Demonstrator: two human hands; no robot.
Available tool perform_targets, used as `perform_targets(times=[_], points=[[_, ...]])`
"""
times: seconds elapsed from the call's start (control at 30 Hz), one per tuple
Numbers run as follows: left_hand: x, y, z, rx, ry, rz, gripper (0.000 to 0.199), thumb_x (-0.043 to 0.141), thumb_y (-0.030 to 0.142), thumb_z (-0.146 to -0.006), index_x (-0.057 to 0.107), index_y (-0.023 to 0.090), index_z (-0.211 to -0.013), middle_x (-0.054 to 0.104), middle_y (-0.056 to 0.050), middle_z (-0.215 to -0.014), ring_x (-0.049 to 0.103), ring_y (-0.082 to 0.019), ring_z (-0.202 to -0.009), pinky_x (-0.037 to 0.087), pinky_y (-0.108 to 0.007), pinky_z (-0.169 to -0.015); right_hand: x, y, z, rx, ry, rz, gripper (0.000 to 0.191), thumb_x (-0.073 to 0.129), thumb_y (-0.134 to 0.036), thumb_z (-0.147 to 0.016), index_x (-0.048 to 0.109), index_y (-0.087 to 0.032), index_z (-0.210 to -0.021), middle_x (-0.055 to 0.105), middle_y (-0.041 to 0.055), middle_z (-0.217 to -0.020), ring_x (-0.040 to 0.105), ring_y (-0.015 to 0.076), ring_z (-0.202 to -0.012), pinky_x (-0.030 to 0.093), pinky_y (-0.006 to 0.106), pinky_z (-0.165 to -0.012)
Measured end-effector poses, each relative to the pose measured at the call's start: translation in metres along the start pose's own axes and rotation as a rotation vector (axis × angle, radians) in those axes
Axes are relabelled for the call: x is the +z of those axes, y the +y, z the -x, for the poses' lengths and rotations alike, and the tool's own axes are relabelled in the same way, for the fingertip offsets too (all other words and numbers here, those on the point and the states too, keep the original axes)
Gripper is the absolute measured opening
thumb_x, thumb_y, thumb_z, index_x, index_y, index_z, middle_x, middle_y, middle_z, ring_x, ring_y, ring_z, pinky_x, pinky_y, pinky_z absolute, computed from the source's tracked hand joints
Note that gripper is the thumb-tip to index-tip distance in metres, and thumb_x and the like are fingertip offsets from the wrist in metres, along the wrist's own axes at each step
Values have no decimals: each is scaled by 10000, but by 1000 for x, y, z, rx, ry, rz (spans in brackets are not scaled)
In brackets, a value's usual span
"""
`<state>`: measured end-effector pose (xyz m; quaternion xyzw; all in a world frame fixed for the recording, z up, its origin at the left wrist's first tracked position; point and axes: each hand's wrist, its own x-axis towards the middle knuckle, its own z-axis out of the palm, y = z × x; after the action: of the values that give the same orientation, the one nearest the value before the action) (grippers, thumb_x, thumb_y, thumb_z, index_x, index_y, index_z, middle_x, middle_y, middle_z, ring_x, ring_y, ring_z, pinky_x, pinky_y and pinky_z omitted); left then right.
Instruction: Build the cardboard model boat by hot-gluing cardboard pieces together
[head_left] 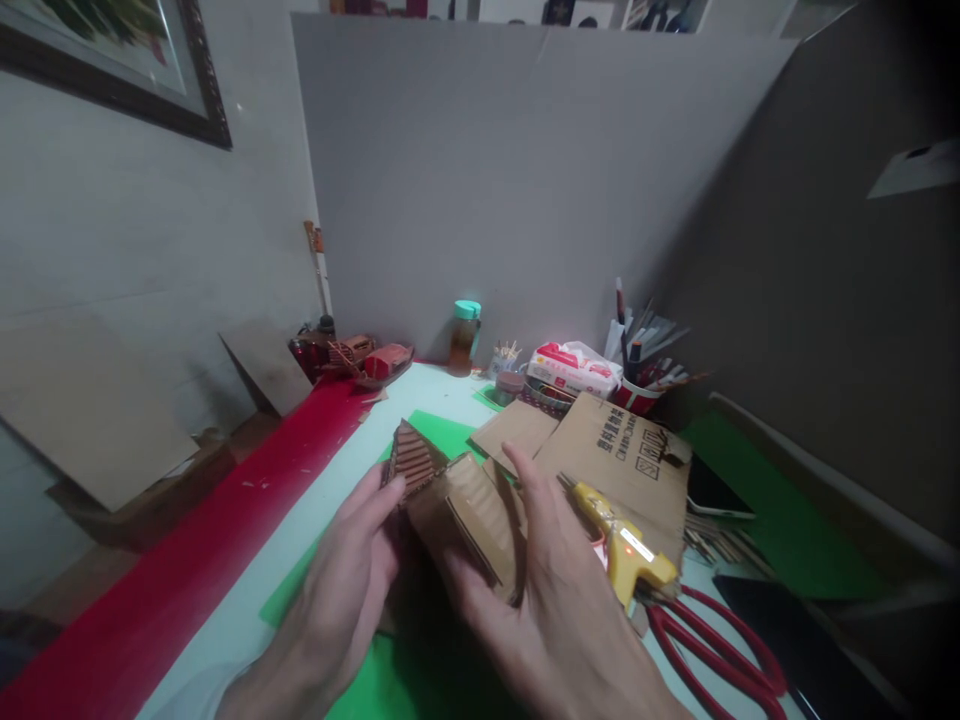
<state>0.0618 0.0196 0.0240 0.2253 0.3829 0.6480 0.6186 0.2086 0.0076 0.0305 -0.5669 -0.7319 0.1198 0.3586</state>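
Both your hands are on it now: a brown corrugated-cardboard model with a ridged, pointed panel (450, 505), held up over the flat bright-green mat (390, 680). Your left hand (349, 565) grips the ridged end, thumb laid along its edge. Your right hand (551, 575) curves around the other side, thumb low against the cardboard and one finger stretched upward. How the remaining fingers sit underneath, you can't really tell from here; the model seems to cover them.

Over to your right, the yellow plastic glue gun (626, 545) lies across the flat brown printed cardboard sheet (581, 440), and the scissors with big red loop handles (712, 640) sit just beside its grip. Behind, the clear bottle with a turquoise lid (464, 340) stands near the grey upright panel (495, 180).
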Motion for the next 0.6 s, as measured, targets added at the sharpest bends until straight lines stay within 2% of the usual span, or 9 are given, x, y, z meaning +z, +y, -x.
perform_targets(times=[0.1, 0.17, 0.33, 0.43, 0.53, 0.6], points=[[4, 3, 3, -67, -32, 45, 467, 657, 295, -884, 617, 290, -1350, 634, -10, -1441, 377, -271, -1480, 326, -413, -1227, 0, 0, -1, 22, -23, -23, 683, 565, -480, -904, 335, -267, -1510, 605, 85, -1246, 572, 286, -1224, 482, 470, -1022], [6, 4, 4, -83, -74, 80, 470, 657, 282, -890, 612, 298, -1357, 643, 5, -1430, 398, -269, -1468, 343, -408, -1220, 0, 0, -1, 38, -30, -32, 685, 565, -478, -899, 343, -257, -1508, 603, 93, -1244, 581, 295, -1210, 483, 483, -1018], [9, 6, 5, -158, -161, 232, 457, 599, 286, -887, 632, 233, -1339, 718, -40, -1316, 511, -336, -1381, 419, -506, -1166, -3, -1, -3, 68, -54, -70, 700, 548, -452, -882, 336, -232, -1511, 581, 116, -1246, 586, 321, -1189, 480, 515, -1007], [10, 8, 5, -164, -148, 261, 490, 580, 250, -824, 660, 175, -1301, 756, -86, -1230, 555, -386, -1328, 438, -567, -1136, -6, -3, -4, 96, -67, -104, 696, 546, -442, -874, 335, -240, -1506, 562, 103, -1288, 565, 304, -1226, 476, 501, -1021], [8, 8, 5, -169, -140, 255, 504, 580, 220, -791, 672, 165, -1284, 768, -99, -1197, 574, -397, -1304, 441, -576, -1131, -11, -5, -7, 123, -50, -141, 689, 545, -452, -875, 341, -244, -1500, 559, 94, -1304, 559, 294, -1241, 489, 484, -1012], [6, 5, 6, -166, -186, 252, 509, 583, 187, -819, 646, 191, -1324, 755, -84, -1231, 574, -379, -1311, 427, -564, -1147, -14, -7, -8, 118, -35, -155, 670, 543, -461, -876, 364, -237, -1482, 570, 99, -1284, 582, 293, -1212, 517, 466, -966]])
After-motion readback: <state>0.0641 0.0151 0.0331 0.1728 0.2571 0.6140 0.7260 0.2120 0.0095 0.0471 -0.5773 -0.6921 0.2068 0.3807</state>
